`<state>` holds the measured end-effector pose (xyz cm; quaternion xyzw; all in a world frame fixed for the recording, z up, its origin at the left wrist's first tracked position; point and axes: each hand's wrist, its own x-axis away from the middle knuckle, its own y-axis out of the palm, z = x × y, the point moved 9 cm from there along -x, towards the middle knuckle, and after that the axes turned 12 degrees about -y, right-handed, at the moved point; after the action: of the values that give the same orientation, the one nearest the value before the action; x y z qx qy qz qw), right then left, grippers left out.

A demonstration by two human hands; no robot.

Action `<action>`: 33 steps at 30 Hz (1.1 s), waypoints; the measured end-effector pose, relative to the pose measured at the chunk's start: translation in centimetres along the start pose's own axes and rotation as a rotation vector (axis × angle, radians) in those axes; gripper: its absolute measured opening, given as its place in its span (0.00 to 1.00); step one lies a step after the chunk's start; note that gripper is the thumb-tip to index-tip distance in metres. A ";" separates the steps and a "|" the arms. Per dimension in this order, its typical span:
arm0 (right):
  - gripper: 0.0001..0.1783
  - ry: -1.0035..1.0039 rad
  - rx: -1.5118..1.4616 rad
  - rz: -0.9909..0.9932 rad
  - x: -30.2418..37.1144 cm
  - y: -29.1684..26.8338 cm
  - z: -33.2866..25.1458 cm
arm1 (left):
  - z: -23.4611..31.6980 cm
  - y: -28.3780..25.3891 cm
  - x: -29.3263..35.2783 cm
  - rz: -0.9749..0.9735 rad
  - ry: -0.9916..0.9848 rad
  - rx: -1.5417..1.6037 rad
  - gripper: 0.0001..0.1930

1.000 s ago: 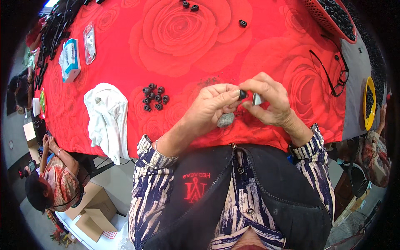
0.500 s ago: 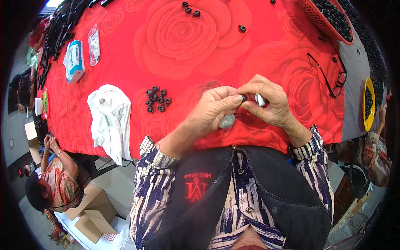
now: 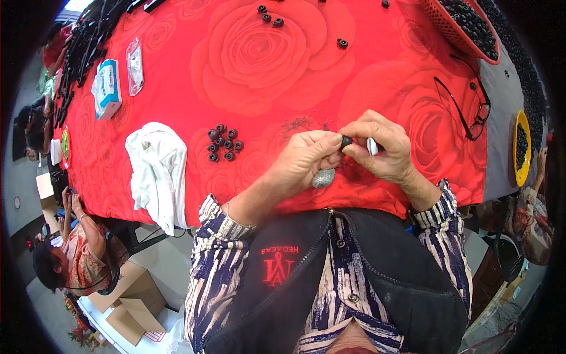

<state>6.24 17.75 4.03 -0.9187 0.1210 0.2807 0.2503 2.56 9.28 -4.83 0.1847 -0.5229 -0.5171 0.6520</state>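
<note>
My left hand [image 3: 306,158] pinches a small black rubbery-looking round part [image 3: 346,141] between thumb and forefinger. Beneath its curled fingers a grey speckled lump [image 3: 323,178] sticks out, apparently kept in the same hand. Close against it, my right hand [image 3: 380,144] has its thumb and finger at the black part's other side. A short silvery-white piece [image 3: 372,146] is tucked in the right fingers; its kind and far end are hidden. Left of my hands a cluster of small black ring-like parts [image 3: 224,143] lies on the red rose-patterned cloth [image 3: 253,76]. Dark crumbs [image 3: 298,124] are scattered just beyond my fingers.
A white cloth [image 3: 156,174], tissue pack [image 3: 107,88] and clear tray [image 3: 135,68] lie left. Eyeglasses [image 3: 476,118], a red basket [image 3: 454,29] and a yellow bowl [image 3: 521,174] of black parts stand right. Loose black parts [image 3: 342,43] lie far off. A co-worker [image 3: 82,248] sits left.
My fingers have shifted slightly around the black part. The silvery piece has turned to show a broader face, and the grey lump sits a little lower. The co-worker at left has moved slightly.
</note>
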 end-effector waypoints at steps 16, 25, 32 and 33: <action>0.10 0.113 -0.031 -0.084 0.2 0.6 1.2 | 0.4 -0.5 0.0 0.095 0.070 -0.095 0.14; 0.13 0.036 0.068 -0.026 0.0 0.3 0.2 | -0.2 -0.9 0.2 0.045 -0.015 -0.094 0.14; 0.14 0.004 0.092 -0.032 0.1 0.5 0.2 | 0.9 -0.9 0.2 0.102 -0.007 -0.137 0.11; 0.14 -0.031 0.107 -0.041 -0.1 0.5 -0.2 | 0.7 -1.0 0.2 0.095 -0.032 -0.119 0.11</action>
<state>6.09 17.26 4.02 -0.9017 0.1129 0.2830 0.3067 1.41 8.95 -5.24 0.1123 -0.5097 -0.5187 0.6772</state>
